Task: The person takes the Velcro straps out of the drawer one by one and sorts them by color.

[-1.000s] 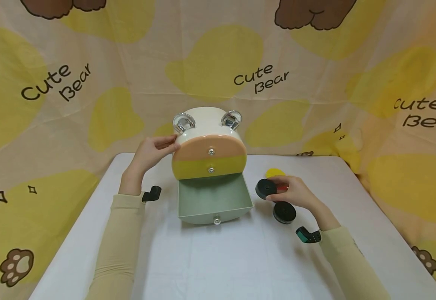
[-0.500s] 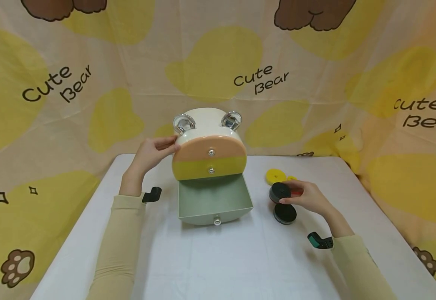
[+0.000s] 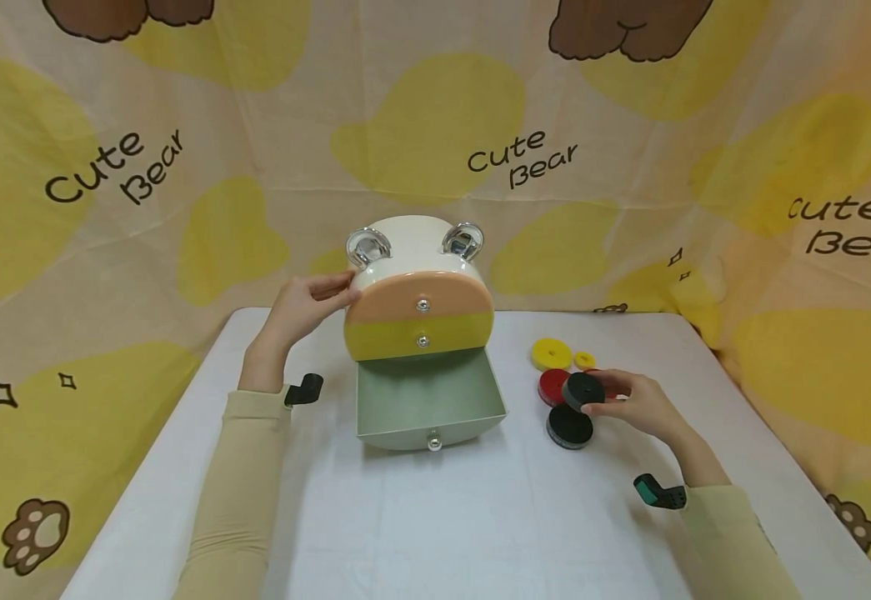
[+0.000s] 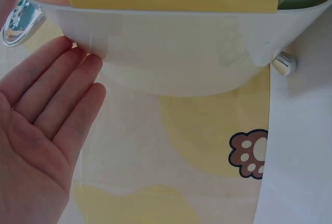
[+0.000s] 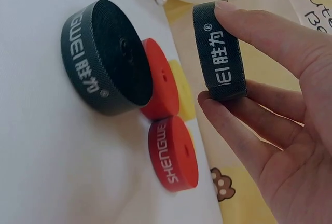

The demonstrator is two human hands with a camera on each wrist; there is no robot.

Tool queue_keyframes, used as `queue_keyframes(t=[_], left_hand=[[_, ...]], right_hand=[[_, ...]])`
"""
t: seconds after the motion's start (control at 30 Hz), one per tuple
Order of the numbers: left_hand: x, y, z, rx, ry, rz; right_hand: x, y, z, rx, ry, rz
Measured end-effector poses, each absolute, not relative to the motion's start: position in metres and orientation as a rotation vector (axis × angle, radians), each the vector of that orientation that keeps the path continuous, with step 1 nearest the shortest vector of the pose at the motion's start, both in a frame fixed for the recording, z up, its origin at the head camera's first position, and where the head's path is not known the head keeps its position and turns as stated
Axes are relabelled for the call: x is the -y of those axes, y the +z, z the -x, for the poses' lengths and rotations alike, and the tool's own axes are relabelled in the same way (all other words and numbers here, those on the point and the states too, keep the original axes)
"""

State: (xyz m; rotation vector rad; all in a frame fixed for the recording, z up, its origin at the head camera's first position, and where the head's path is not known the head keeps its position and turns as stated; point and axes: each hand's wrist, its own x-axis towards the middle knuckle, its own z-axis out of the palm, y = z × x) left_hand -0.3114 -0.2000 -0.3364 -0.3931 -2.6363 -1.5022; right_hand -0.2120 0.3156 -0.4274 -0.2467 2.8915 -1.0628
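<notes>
My right hand (image 3: 641,405) pinches a black roll of strap tape (image 3: 583,391) between thumb and fingers, held off the table. In the right wrist view the held roll (image 5: 218,50) stands on edge, with white lettering. Below it lies a second black roll (image 3: 569,427). A larger red roll (image 3: 553,387) and a smaller red roll (image 5: 174,154) are beside it. My left hand (image 3: 302,308) rests on the left side of a bear-shaped drawer box (image 3: 412,242), its fingers (image 4: 78,110) straight. The green bottom drawer (image 3: 431,392) is pulled out, with nothing visible inside.
Behind the red rolls lie a large yellow roll (image 3: 551,354) and a small yellow one (image 3: 583,360). Two silver ears (image 3: 463,240) stick up from the box. The white table (image 3: 435,525) meets a printed cloth backdrop (image 3: 615,167).
My right hand has moved right and slightly nearer with the black roll, uncovering the yellow rolls and the larger red one. The left hand stays on the box.
</notes>
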Motion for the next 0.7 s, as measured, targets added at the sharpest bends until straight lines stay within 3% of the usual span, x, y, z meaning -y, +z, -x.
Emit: queue_keyframes(t=[0.7], left_hand=[[0.196,-0.328,0.304,2.664,-1.509,0.363]], right_hand=[[-0.348,-0.453,0.191,-2.930,-1.058,0.184]])
